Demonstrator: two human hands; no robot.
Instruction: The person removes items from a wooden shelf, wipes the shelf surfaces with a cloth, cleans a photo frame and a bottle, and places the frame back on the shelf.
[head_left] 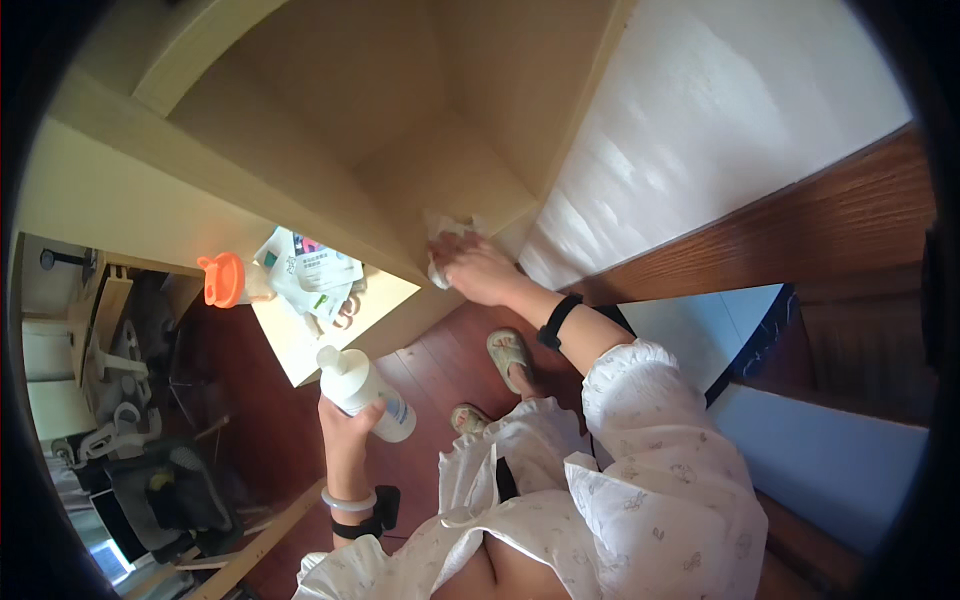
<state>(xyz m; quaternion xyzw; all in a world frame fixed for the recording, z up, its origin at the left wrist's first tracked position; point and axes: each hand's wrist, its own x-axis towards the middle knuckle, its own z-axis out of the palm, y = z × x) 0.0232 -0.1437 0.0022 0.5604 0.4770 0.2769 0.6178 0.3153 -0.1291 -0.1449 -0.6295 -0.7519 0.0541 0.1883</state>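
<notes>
My left hand [348, 432] is wrapped round a white plastic bottle [366, 392] with a white cap, held tilted above the floor. Reaching forward, my right hand [474, 266] presses a crumpled white tissue [440, 272] against the bottom board of a pale wooden cabinet compartment [440, 165], near its front edge. Part of the tissue shows beyond the fingers; the rest is hidden under the hand. Left of the compartment, a lower shelf [385, 300] bears several papers and packets [310, 270], with a pair of scissors [348, 310] partly under them.
A container with an orange lid [224, 280] stands at the shelf's left. A shiny white panel [720, 130] and dark wooden rail [760, 230] rise on the right. Reddish floorboards [420, 365] lie below. At far left are a dark chair [175, 490] and wooden furniture.
</notes>
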